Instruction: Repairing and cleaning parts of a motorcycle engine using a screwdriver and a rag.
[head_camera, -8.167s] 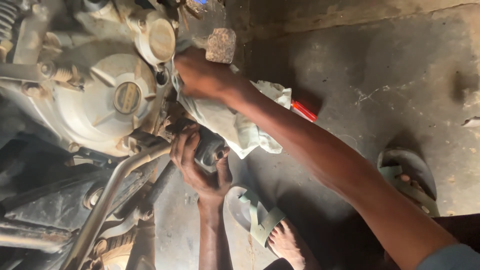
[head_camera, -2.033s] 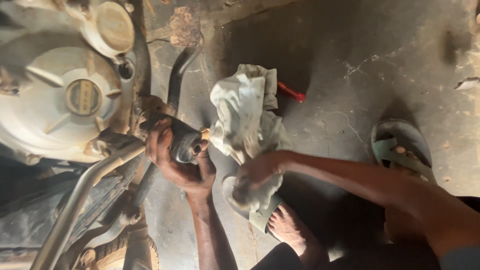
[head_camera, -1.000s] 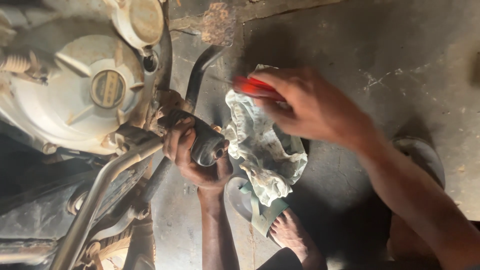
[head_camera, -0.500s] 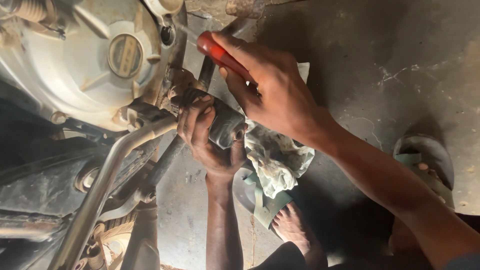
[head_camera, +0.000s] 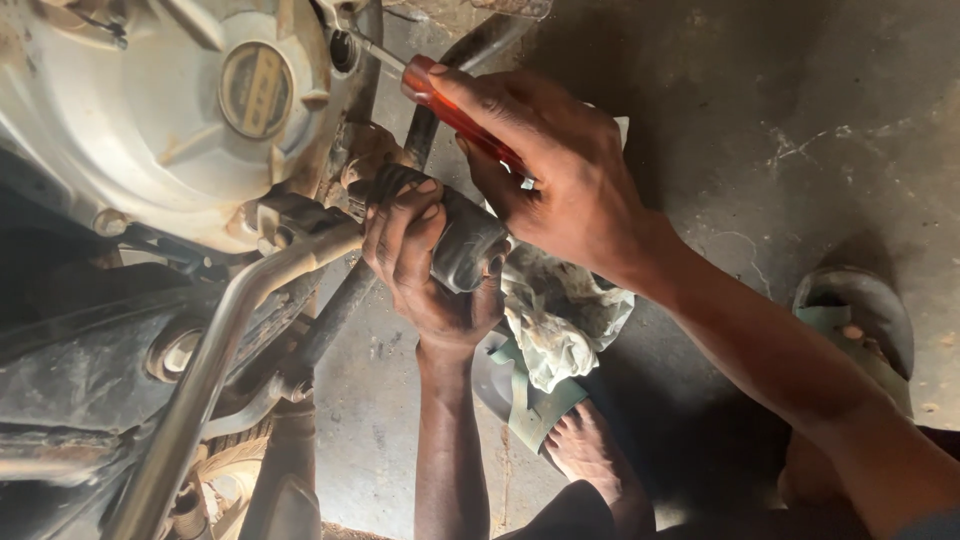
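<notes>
Gripping a dark cylindrical rubber footpeg (head_camera: 462, 238) at frame centre, left hand (head_camera: 425, 265) clamped; right hand (head_camera: 560, 185) clamped on red-handled screwdriver (head_camera: 455, 105), tip apparently at the engine cover (head_camera: 150, 110)—may slip off.

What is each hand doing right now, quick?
Left hand: closed around a dark grey, rounded metal footrest beside the engine.
Right hand: closed on a red-handled screwdriver, its thin shaft pointing at the pale metal engine casing.

engine cover (head_camera: 170, 110) upper left – right hand (head_camera: 560, 185) beside it | left hand (head_camera: 430, 270) below – rag (head_camera: 565, 330) under both hands
</notes>
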